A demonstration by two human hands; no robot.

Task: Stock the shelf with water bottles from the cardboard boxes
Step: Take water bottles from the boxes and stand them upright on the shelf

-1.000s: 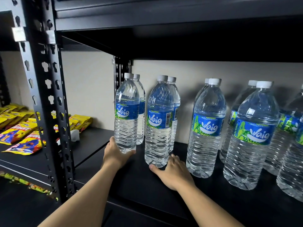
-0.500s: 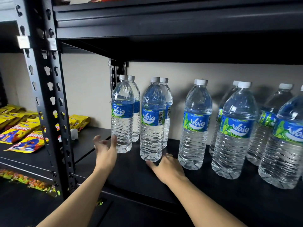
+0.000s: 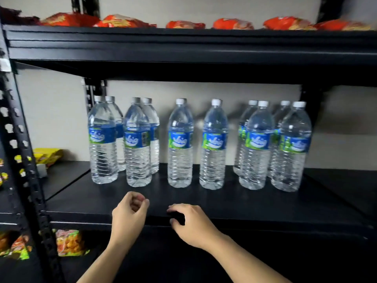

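My left grip (image 3: 130,209) is drawn together in a loose fist, thumb against the fingertips, with nothing in it. It hangs over the front of the shelf (image 3: 224,203). My right grip (image 3: 189,223) sits just beside it, fingers slack and bent down over the shelf's front lip, also holding nothing. I cannot tell whether it touches the lip.

Behind both, well apart from them, the water bottles (image 3: 180,144) stand on that black shelf. They are clear and ribbed, with white caps and blue-and-green labels around the middle. All of them are upright, long axis vertical and caps up, with the labels mostly facing me. From the left there are two pairs set front to back, then two single bottles, then two more pairs. I count ten.

Half a second ago my left grip was spread open by the base of the leftmost bottle and my right lay flat on the shelf by the second. Both have since pulled back to the front edge. The view has also backed off and risen, so red packets (image 3: 126,21) now show on the board above.
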